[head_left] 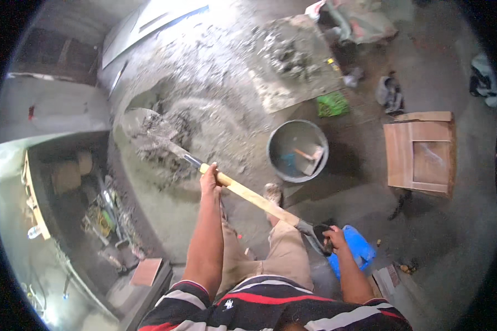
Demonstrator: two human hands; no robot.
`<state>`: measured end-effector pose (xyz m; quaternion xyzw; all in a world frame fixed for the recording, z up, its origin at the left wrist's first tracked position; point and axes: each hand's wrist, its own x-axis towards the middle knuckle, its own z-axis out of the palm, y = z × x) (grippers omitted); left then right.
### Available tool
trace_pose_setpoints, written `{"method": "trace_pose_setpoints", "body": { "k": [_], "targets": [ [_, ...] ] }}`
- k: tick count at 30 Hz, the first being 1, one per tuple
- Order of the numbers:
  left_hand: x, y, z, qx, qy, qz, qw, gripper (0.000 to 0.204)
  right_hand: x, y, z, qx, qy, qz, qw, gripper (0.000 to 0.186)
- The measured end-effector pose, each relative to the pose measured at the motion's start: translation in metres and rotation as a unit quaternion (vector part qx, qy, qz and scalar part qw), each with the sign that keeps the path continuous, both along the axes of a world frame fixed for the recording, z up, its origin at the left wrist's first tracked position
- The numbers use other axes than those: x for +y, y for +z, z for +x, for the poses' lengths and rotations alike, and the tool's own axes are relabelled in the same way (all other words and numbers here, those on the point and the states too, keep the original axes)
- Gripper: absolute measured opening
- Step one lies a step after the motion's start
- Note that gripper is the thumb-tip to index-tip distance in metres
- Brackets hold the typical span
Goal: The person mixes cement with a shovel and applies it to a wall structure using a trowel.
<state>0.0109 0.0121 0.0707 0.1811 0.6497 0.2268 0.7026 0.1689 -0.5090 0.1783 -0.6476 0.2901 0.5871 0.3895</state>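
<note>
A shovel (254, 197) with a pale wooden shaft slants across in front of me. My left hand (210, 177) is wrapped round the shaft near the metal socket. At the other end, my right hand (335, 240) grips the dark D-shaped handle. The shovel's blade (159, 128) lies at the wet grey mortar (174, 118) heaped on the floor at the far left. Some mortar seems to coat the blade; how much it carries I cannot tell.
A round bucket (270, 160) with water and a tool inside stands ahead. Beyond it lies a board (281, 99) bearing more mortar, beside a green packet (333, 103). To the right are a cardboard box (395, 160) and a blue container (356, 251). Assorted tools (116, 220) lie at left.
</note>
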Motion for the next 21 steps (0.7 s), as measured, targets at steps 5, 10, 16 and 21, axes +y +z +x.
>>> {"method": "trace_pose_setpoints", "body": {
  "k": [5,10,16,21],
  "targets": [
    [-0.027,-0.020,0.097,-0.147,0.002,-0.101,0.984,0.032,0.063,0.055,0.056,-0.354,-0.042,0.032,0.934,0.028],
    [-0.081,0.000,0.110,-0.225,-0.304,-0.126,0.917,0.027,0.136,0.008,0.077,-0.496,-0.027,-0.009,0.868,0.025],
    [-0.063,0.061,-0.018,0.056,-0.518,0.005,0.853,0.063,0.057,-0.063,0.128,-0.478,0.204,-0.237,0.821,0.028],
    [-0.006,0.060,-0.301,0.436,-0.369,-0.035,0.820,0.058,0.071,-0.065,0.196,-0.251,0.343,-0.157,0.892,0.044]
  ]
}}
